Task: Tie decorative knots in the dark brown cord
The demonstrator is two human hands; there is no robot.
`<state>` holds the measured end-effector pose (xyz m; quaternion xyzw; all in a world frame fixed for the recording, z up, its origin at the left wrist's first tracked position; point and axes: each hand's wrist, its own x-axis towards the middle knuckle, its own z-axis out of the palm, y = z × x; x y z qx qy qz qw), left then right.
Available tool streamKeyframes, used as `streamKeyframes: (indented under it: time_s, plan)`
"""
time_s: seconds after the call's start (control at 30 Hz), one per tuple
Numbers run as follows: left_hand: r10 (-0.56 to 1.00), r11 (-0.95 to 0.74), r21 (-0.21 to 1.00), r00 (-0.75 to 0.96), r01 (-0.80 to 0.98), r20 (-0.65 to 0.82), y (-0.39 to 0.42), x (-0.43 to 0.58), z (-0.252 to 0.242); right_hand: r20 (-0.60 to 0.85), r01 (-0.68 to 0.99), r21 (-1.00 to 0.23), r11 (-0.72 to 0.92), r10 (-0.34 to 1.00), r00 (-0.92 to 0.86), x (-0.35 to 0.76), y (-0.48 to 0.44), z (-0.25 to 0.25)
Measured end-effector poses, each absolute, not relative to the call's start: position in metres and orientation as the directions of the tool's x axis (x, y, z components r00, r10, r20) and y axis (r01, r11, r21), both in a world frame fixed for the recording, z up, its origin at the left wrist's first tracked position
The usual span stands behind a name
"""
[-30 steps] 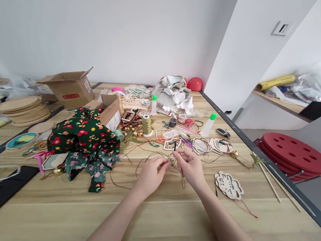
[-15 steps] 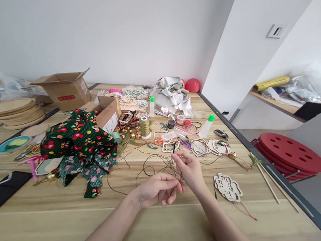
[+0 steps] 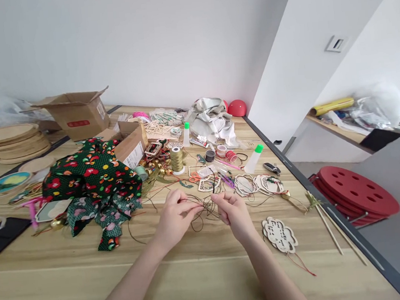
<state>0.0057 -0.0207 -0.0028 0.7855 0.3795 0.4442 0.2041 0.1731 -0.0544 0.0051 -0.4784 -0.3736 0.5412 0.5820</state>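
Note:
A thin dark cord (image 3: 198, 229) hangs in loose, tangled loops between my two hands over the table. My left hand (image 3: 176, 217) is closed, thumb and forefinger pinching a strand of it. In my right hand (image 3: 233, 211) more of the cord is pinched, the other fingers curled in; a short, thicker black piece (image 3: 213, 184) sticks up from its fingertips. Just beyond the hands lie a wooden cut-out frame (image 3: 208, 183), orange-handled scissors (image 3: 198, 174) and a purple item (image 3: 227, 180). To the right rests a flower-shaped wooden tag (image 3: 280, 235) with writing and a red string.
Patterned dark fabric (image 3: 93, 179) is heaped at left before a small open carton (image 3: 131, 149). A gold thread spool (image 3: 177, 160), green-capped bottles (image 3: 253, 159) and outlined wooden tags (image 3: 269, 184) stand or lie beyond. Thin sticks (image 3: 341, 235) lie near the right edge; red stools (image 3: 357, 190) are stacked beside it.
My left hand has moved up and left, away from my right hand, drawing the cord between them. My right hand stays nearly in place, and the view has shifted slightly.

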Motion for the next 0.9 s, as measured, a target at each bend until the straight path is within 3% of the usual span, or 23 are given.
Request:
streamKeyframes:
  time_s: [0.1, 0.27, 0.47, 0.73, 0.9]
  plan:
    - [0.762, -0.634, 0.615, 0.247, 0.469, 0.598, -0.016, 0.005, -0.010, -0.115, -0.361, -0.927, -0.102, 0.993, 0.016, 0.172, -0.056, 0.005]
    - [0.850, -0.524, 0.735, 0.218, 0.430, 0.479, -0.018, 0.011, -0.014, -0.144, -0.397, -0.901, -0.174, 0.984, -0.104, 0.165, -0.060, 0.005]
    - [0.925, -0.334, 0.900, 0.282, 0.280, 0.255, -0.022, 0.015, -0.009, -0.126, -0.159, -0.980, -0.122, 0.992, 0.010, 0.155, -0.062, 0.008]
    - [0.947, -0.139, 0.973, 0.312, 0.184, 0.076, -0.022, 0.019, -0.004, -0.050, -0.138, -0.990, -0.035, 0.994, 0.102, 0.152, -0.060, -0.002]
    - [0.947, -0.036, 0.992, 0.321, 0.123, -0.005, -0.023, 0.020, -0.004, 0.034, -0.049, -0.998, 0.037, 0.997, 0.064, 0.156, -0.058, -0.005]
